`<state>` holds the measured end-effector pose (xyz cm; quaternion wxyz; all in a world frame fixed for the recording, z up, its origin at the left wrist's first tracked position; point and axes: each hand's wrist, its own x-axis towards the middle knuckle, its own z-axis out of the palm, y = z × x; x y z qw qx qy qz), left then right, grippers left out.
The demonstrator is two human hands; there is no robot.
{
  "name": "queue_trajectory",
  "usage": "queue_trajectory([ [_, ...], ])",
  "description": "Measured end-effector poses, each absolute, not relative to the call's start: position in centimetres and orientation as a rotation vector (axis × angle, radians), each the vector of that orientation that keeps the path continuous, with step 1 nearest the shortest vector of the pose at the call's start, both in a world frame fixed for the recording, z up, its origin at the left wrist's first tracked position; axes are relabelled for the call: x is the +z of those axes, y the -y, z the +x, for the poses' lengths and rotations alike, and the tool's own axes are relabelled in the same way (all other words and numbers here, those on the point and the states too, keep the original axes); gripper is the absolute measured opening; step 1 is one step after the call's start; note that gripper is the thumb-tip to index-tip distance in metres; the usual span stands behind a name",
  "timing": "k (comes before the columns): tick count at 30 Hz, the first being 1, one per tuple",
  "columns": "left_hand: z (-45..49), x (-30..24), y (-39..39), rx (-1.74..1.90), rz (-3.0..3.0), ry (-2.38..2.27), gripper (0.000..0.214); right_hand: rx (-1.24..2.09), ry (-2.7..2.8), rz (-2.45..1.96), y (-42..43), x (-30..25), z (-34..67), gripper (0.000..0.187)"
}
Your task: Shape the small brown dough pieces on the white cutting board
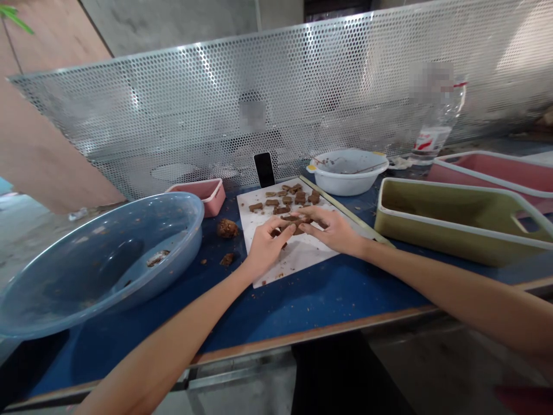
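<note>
Both my hands work over a white cutting board (298, 256) on the blue table. My left hand (266, 245) and my right hand (333, 229) pinch a brown strip of dough (294, 219) between their fingertips at the board's middle. Several small brown cut pieces (287, 199) lie in rows on the far half of the board. A long thin pale stick (345, 210) lies along the board's right edge.
A large blue basin (93, 268) stands at the left, a brown dough lump (227, 228) beside it. Behind are a pink tub (203, 193), a phone (264, 169) leaning on the perforated metal screen, a white bowl (348, 173), a plastic bottle (434, 135). Olive (458, 227) and pink (501, 173) trays sit right.
</note>
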<state>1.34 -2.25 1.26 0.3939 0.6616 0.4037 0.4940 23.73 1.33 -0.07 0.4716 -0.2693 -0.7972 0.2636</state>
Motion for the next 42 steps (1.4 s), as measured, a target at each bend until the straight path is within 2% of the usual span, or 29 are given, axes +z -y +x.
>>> queue_trajectory([
  [5,1.5,1.2,2.2,1.242,1.634,-1.020,0.032,0.664,1.972,-0.662,-1.4,-0.1,23.9,0.027],
  [10,1.5,1.1,2.0,1.237,1.546,-1.011,0.039,0.591,2.057,-0.615,-1.4,0.0,24.1,0.055],
  [14,1.4,1.1,1.9,1.221,1.568,-1.011,0.038,0.518,2.097,-0.560,-1.4,0.0,24.0,0.035],
  [18,1.5,1.4,2.0,1.209,1.566,-1.018,0.037,0.519,2.086,-0.556,-1.4,0.0,23.9,0.033],
  [23,1.6,1.6,2.0,1.198,1.532,-1.010,0.038,0.528,2.071,-0.616,-1.5,-0.2,24.1,0.059],
  [28,1.5,1.3,1.8,1.195,1.547,-1.018,0.041,0.401,2.085,-0.556,-2.3,-0.5,24.4,0.038],
  [32,1.5,1.2,1.8,1.195,1.529,-1.020,0.042,0.378,2.072,-0.563,-2.6,-0.4,24.5,0.035],
  [34,1.5,1.3,1.9,1.198,1.508,-1.020,0.042,0.390,2.088,-0.577,-2.4,-0.2,24.5,0.043],
  [37,1.5,1.4,2.0,1.218,1.462,-1.028,0.041,0.403,2.099,-0.635,-1.9,0.0,24.5,0.066],
  [42,1.4,0.9,1.3,1.350,1.341,-1.055,0.042,0.386,2.117,-0.656,-0.7,0.2,24.2,0.065],
])
